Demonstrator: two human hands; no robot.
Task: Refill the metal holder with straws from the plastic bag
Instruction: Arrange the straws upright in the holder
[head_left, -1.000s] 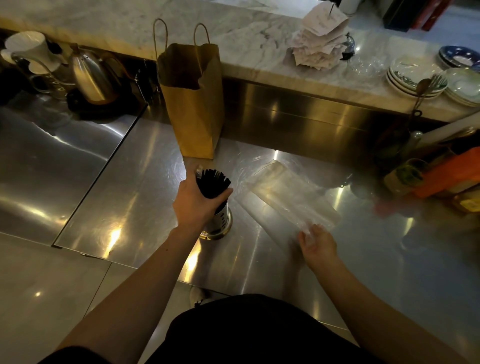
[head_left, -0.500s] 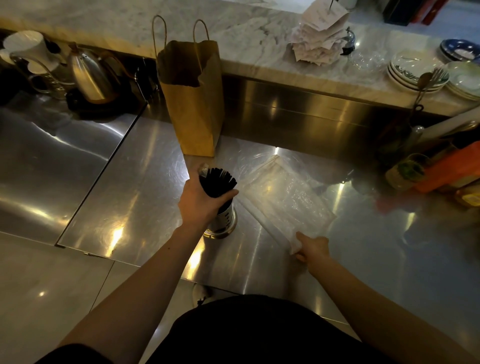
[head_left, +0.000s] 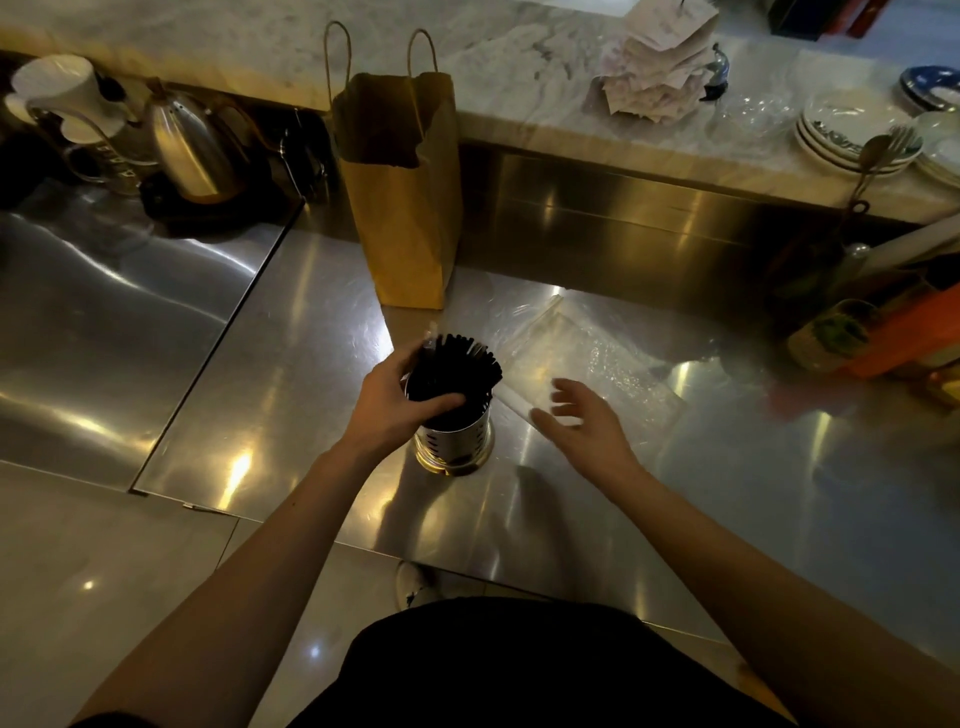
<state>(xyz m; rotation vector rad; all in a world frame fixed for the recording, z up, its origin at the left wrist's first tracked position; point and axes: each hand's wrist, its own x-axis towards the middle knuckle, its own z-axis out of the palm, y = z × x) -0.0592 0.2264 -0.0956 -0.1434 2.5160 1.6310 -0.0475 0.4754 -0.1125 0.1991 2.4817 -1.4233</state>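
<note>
Black straws (head_left: 457, 364) stand bundled in metal holder (head_left: 454, 441), mid-bench (head_left: 311, 338); left grip (head_left: 395, 400) curled round bundle. To right, right grip (head_left: 582, 421) spread, empty, at near edge of flat plastic bag (head_left: 587, 358). Bundle likely light, slick, prone to splay: clasp mid-length.

1 head view, looking steeply down, close over steel counter (head_left: 291, 364).

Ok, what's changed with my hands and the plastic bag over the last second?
The right hand let go of the near end of the plastic bag and moved toward the metal holder, fingers spread and empty. The left hand still grips the straws standing in the holder; the paper bag stayed put.
</note>
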